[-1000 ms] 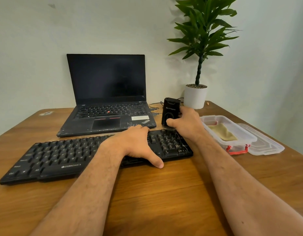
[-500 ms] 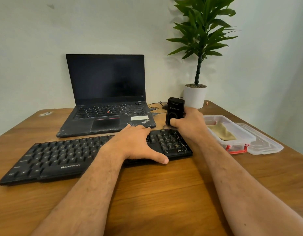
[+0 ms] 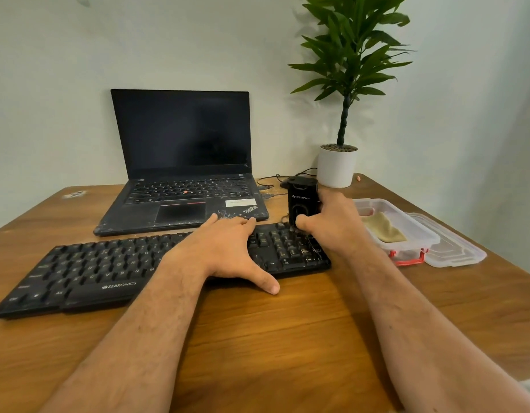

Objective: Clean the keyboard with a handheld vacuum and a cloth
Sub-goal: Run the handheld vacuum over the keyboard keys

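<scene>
Laptop (image 3: 183,174) behind keyboard (image 3: 109,269), plant pot (image 3: 336,166) (white), box (image 3: 406,234) right.

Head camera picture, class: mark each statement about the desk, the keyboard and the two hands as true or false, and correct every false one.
1. The right hand grips the black handheld vacuum upright at the right end of the keyboard. True.
2. The left hand holds the cloth. False: it rests flat on the keyboard, and the cloth lies in the clear plastic box.
3. The laptop screen is lit. False: it is open, but the screen is dark.
4. The box lid lies on the table to the right of the box. True.
5. The potted plant stands left of the laptop. False: it stands to the right, near the wall.
</scene>
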